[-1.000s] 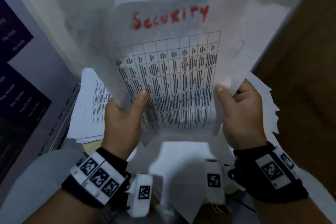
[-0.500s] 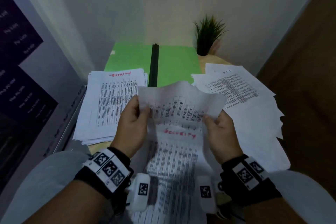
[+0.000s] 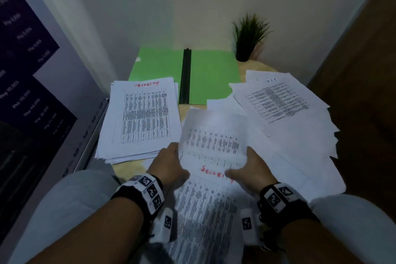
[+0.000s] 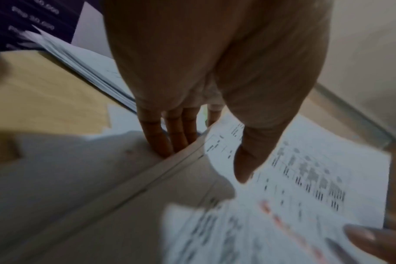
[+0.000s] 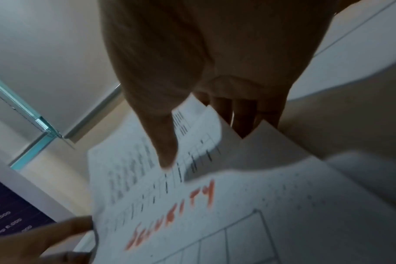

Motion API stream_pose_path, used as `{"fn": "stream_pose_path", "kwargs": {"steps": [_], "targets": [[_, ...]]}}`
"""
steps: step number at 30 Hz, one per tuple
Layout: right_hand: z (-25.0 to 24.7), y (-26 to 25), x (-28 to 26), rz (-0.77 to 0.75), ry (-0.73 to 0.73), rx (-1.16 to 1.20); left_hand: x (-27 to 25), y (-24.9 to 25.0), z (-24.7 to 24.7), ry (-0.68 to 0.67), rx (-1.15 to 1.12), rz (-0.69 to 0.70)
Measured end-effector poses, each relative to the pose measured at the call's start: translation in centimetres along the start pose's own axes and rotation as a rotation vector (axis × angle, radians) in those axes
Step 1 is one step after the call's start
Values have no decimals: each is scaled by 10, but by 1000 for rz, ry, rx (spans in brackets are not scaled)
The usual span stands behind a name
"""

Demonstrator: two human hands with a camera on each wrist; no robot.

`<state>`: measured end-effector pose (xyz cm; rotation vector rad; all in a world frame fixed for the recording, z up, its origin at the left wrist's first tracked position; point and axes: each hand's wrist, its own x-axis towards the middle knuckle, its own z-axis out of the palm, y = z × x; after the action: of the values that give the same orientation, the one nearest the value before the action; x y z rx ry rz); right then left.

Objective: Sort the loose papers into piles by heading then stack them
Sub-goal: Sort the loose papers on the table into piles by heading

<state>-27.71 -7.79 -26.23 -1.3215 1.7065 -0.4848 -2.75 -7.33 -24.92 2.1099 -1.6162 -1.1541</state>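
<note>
Nearest the body, a sheet headed "SECURITY" in red (image 3: 205, 206) lies between the two wrists, its printed table running down toward the lap. Over its upper part a second printed sheet (image 3: 212, 135) is curled upward, held at both side edges. The left hand (image 3: 169, 167) pinches the left edge of that curled sheet, thumb on the printed face and fingers (image 4: 170, 135) behind the paper edge. The right hand (image 3: 249, 170) pinches the opposite edge the same way, thumb on top and fingers (image 5: 244, 116) tucked under. Both wrists wear black bands with white square-patterned markers (image 3: 150, 191).

Just beyond the left hand, a fairly squared pile (image 3: 141, 118) rests on the pale wooden worktop (image 3: 128, 165); its top sheet also carries a red "SECURITY" heading above a printed table. Beyond and to the outer side of the right hand lies a looser, fanned spread of papers (image 3: 285, 118); its top sheet shows dense print, and the heading is too small to read.

Farther off, between the two piles, a green folder (image 3: 212, 75) lies open flat with a black spine (image 3: 185, 75) down its middle. Past the right hand, at the far corner against the wall, stands a small spiky green plant in a dark pot (image 3: 246, 38).
</note>
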Motion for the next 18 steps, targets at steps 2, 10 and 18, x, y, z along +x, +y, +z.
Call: {"fn": "stream_pose_path", "kwargs": {"steps": [2,10,18], "targets": [[0,-2,-5,12,-102,-146,-2,-3,4,19,157,14],[-17,-15,-2,-133,49,226,-5,0,-4,-56,-56,-9],[-59,-49,-22,-234,-144,798,-24,43,-37,341,-784,271]]}}
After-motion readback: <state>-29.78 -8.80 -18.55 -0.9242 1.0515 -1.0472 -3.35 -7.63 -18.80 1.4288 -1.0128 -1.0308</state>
